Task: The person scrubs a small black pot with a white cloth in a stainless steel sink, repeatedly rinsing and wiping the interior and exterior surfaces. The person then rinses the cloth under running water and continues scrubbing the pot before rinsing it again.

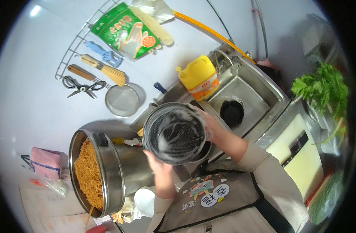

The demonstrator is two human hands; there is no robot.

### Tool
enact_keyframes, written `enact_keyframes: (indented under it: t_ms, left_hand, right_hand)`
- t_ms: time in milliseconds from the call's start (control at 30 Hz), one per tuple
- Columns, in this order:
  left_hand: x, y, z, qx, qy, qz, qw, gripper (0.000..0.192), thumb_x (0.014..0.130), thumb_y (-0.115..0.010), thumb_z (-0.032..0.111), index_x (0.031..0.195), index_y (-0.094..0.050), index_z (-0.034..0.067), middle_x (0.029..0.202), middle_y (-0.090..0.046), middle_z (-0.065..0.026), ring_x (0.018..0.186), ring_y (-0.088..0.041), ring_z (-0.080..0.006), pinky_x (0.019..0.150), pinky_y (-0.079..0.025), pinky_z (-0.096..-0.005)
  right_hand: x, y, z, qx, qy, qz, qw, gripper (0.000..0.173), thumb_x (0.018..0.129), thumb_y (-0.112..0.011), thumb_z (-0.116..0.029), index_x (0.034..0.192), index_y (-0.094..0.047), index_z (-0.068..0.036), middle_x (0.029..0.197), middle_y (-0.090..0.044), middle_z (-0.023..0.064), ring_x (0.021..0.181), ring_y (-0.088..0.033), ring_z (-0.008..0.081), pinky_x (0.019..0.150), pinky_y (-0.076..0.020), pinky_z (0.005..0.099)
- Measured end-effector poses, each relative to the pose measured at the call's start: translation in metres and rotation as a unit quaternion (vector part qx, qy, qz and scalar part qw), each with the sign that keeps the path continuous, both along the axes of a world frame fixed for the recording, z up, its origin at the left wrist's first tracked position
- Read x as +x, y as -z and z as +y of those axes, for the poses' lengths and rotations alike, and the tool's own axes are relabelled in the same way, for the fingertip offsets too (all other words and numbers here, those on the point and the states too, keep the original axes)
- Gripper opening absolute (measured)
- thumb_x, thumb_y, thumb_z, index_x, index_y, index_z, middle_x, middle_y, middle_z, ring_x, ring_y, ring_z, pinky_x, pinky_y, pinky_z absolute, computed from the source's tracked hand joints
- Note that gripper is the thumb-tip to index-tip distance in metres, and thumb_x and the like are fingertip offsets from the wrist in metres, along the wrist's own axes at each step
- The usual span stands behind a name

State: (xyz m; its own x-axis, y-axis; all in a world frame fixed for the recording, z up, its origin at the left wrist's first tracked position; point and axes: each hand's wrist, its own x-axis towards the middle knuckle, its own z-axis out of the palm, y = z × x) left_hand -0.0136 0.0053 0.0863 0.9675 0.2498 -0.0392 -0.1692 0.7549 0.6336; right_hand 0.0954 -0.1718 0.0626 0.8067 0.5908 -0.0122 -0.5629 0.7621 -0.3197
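Note:
Both hands hold a round dark bowl or basin (176, 134), coated inside with white suds, in the middle of the view. My left hand (159, 164) grips its lower left rim, fingers mostly beneath. On the opposite side, my right hand (205, 122), wet with foam, clasps the rim. Beyond my right hand is a stainless steel sink (253, 99) with a small black bowl (232, 113) in it. A yellow plastic jug (199, 77) stands at the sink's back edge.
Left stands a large steel pot (114, 174) filled with brown shreds, beside a white container (145, 201). A wall rack holds kitchen scissors (82, 87), a strainer (122, 100) and a bamboo brush (108, 71). Right lie a cutting board (303, 163), a cleaver (297, 147) and leafy greens (323, 87).

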Motion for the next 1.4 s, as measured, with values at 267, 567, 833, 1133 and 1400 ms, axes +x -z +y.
enact_keyframes:
  t_ms: [267, 567, 833, 1133, 1400]
  left_hand:
    - [0.003, 0.023, -0.016, 0.509, -0.321, 0.037, 0.798, 0.058, 0.095, -0.054, 0.041, 0.135, -0.044, 0.0, 0.134, -0.052, -0.0203, 0.121, -0.052, -0.0357, 0.103, -0.039, -0.0481]
    - [-0.003, 0.054, -0.016, 0.527, -0.013, -0.017, 0.85, 0.054, 0.097, -0.052, 0.034, 0.134, -0.042, -0.004, 0.135, -0.05, -0.0199, 0.124, -0.049, -0.0351, 0.106, -0.036, -0.0439]
    - [0.031, 0.07, -0.03, 0.395, -0.102, 0.157, 0.899, 0.041, 0.094, -0.055, 0.031, 0.118, -0.056, -0.002, 0.11, -0.063, -0.0123, 0.098, -0.061, -0.0229, 0.086, -0.048, -0.0383]
    - [0.076, 0.117, 0.001, 0.611, 0.146, 0.169, 0.759, 0.027, 0.09, -0.066, 0.029, 0.096, -0.067, 0.003, 0.081, -0.069, -0.0085, 0.072, -0.066, -0.0206, 0.067, -0.05, -0.0315]
    - [0.084, 0.162, 0.022, 0.804, 0.331, 0.171, 0.463, 0.023, 0.088, -0.062, 0.034, 0.087, -0.062, 0.01, 0.08, -0.066, -0.0119, 0.073, -0.065, -0.0331, 0.061, -0.051, -0.0446]
  right_hand:
    - [-0.021, 0.048, 0.05, 0.228, 0.053, 0.073, 0.969, 0.044, 0.104, -0.031, -0.034, 0.133, -0.049, -0.007, 0.133, -0.055, 0.0094, 0.122, -0.05, 0.0211, 0.108, -0.0374, 0.0378]
    - [0.002, 0.092, 0.038, 0.189, -0.061, 0.074, 0.977, 0.042, 0.103, -0.032, -0.029, 0.133, -0.048, -0.003, 0.133, -0.054, 0.0135, 0.122, -0.05, 0.0238, 0.108, -0.0365, 0.0377]
    - [0.002, 0.153, 0.06, 0.206, -0.066, 0.197, 0.956, 0.038, 0.099, -0.045, -0.029, 0.127, -0.055, -0.005, 0.128, -0.059, 0.0089, 0.115, -0.055, 0.0246, 0.103, -0.0423, 0.0382]
    - [0.051, 0.285, -0.043, -0.503, 0.09, 0.155, 0.846, 0.043, 0.085, -0.068, -0.047, 0.089, -0.064, -0.004, 0.086, -0.063, 0.0083, 0.083, -0.056, 0.0217, 0.076, -0.046, 0.0406]
    - [0.101, 0.383, -0.186, -0.899, -0.176, 0.05, 0.397, 0.063, 0.086, -0.066, -0.046, 0.126, -0.054, 0.0, 0.123, -0.059, 0.0227, 0.114, -0.058, 0.0358, 0.091, -0.0481, 0.0466]
